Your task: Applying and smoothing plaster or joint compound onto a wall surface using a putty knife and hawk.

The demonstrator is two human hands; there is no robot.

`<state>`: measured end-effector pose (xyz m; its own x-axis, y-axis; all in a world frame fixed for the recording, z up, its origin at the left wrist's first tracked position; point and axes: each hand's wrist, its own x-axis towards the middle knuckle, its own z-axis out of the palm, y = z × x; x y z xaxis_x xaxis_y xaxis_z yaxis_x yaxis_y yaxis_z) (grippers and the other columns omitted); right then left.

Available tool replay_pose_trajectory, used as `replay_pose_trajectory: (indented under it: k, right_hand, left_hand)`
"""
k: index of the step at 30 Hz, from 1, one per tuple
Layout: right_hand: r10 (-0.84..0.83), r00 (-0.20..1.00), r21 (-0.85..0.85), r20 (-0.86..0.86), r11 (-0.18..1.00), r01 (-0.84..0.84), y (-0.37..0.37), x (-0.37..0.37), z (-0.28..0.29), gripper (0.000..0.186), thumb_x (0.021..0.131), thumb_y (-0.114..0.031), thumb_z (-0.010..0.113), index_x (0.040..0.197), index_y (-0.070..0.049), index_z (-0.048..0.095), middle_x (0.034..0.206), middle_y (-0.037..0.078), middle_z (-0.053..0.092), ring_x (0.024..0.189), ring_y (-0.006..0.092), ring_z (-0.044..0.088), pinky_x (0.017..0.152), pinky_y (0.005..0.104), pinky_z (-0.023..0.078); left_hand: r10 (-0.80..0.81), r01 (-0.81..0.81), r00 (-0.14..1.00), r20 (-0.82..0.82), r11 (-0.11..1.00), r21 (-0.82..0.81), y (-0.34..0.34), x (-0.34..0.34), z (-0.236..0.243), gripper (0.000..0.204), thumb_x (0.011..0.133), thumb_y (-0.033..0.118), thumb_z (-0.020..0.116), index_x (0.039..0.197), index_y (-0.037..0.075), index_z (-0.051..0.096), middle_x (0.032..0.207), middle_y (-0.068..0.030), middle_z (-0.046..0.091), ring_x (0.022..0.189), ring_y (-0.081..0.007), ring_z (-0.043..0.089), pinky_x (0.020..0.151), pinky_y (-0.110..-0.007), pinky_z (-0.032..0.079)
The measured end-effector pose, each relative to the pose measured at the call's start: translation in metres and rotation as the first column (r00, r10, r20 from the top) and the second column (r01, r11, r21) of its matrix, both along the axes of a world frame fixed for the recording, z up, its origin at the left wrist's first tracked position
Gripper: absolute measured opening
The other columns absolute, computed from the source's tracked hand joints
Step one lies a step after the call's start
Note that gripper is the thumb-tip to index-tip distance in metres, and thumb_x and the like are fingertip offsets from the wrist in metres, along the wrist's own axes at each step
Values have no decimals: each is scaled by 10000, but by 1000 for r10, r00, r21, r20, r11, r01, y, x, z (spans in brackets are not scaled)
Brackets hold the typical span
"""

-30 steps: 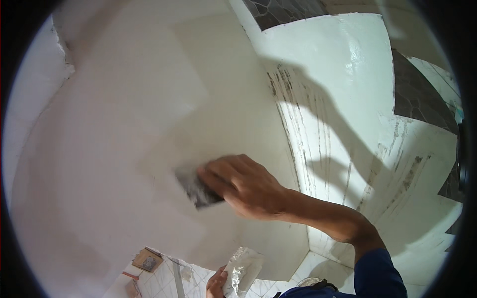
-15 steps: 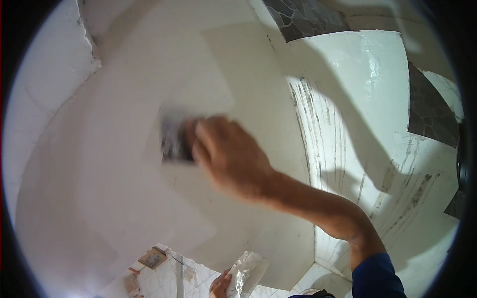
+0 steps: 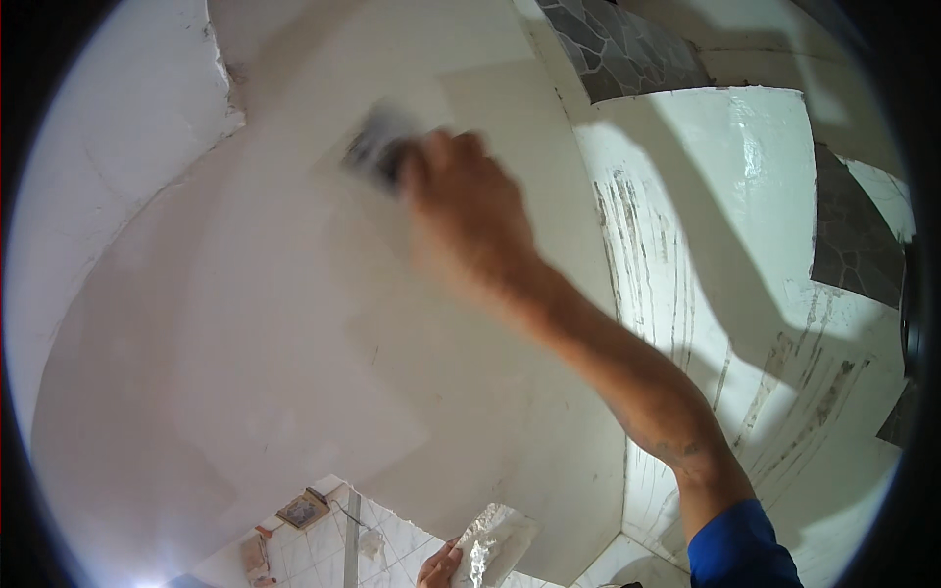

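My right hand [image 3: 470, 211], blurred by motion, grips a putty knife [image 3: 380, 147] with a wide dark blade against the pale grey wall [image 3: 265, 323]. The bare forearm reaches up from a blue sleeve at the lower right. Down at the bottom edge, the fingers of my left hand [image 3: 439, 566] are closed on the side of a flat plate [image 3: 515, 537]. White putty [image 3: 480, 549] lies in a ridge along that plate. Smooth damp-looking patches show on the wall around the knife.
To the right, a white wall [image 3: 755, 225] carries dark streaks and grey stone-patterned pieces [image 3: 858, 230]. A ragged plaster edge [image 3: 233, 98] runs at the upper left. Below are a tiled floor [image 3: 304, 554], a small framed box [image 3: 302, 508] and a straight strip [image 3: 352, 539].
My right hand has swept the putty knife up the wall and slightly right, and the blade has tilted. My left hand still holds the plate near the bottom edge.
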<state>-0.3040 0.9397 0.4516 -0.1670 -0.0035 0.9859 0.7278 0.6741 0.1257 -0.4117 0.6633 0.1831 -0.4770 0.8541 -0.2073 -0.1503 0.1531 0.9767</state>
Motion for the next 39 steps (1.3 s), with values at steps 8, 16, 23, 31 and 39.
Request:
replay_pose_trajectory:
  k: [8, 16, 23, 31, 39]
  right_hand:
    - [278, 926, -34, -254, 955, -295, 5, 50, -1, 246, 865, 8, 571, 1109, 31, 594, 1061, 214, 636, 954, 374, 637, 793, 433, 541]
    - [73, 989, -123, -130, 988, -89, 39, 30, 13, 376, 763, -39, 662, 1134, -22, 602, 1093, 132, 592, 1047, 337, 579, 847, 448, 548]
    - [452, 847, 149, 279, 851, -503, -19, 28, -60, 331, 853, -90, 585, 1176, -32, 629, 1053, 119, 631, 1019, 292, 609, 911, 424, 494]
    - [-34, 964, -293, -264, 955, -47, 86, 90, -6, 321, 853, -64, 580, 1149, 47, 631, 1086, 226, 637, 991, 389, 647, 856, 467, 546]
    - [242, 968, 44, -69, 970, -239, 32, 29, -84, 565, 727, 41, 619, 1280, -78, 611, 1169, 101, 591, 1107, 305, 573, 897, 407, 511]
  left_hand:
    - [31, -30, 999, 44, 999, -13, -7, 6, 5, 560, 946, 367, 585, 1344, -27, 564, 1209, -145, 660, 1095, -228, 620, 930, -329, 474]
    - [36, -39, 986, 160, 999, 15, -8, -7, -15, 566, 934, 362, 596, 1333, -38, 567, 1178, -142, 674, 1060, -228, 641, 898, -333, 497]
    - [-10, 3, 983, 181, 999, 41, -7, -11, -19, 565, 931, 364, 600, 1321, -44, 572, 1210, -156, 658, 1095, -246, 628, 933, -340, 488]
    - [109, -108, 987, 116, 994, -16, -10, -9, -21, 543, 923, 331, 630, 1305, -52, 584, 1183, -150, 670, 1088, -234, 630, 960, -339, 480]
    - [134, -133, 975, 175, 991, -14, -9, -18, -19, 433, 939, 207, 646, 1274, -66, 607, 1198, -161, 661, 1121, -230, 617, 980, -354, 483]
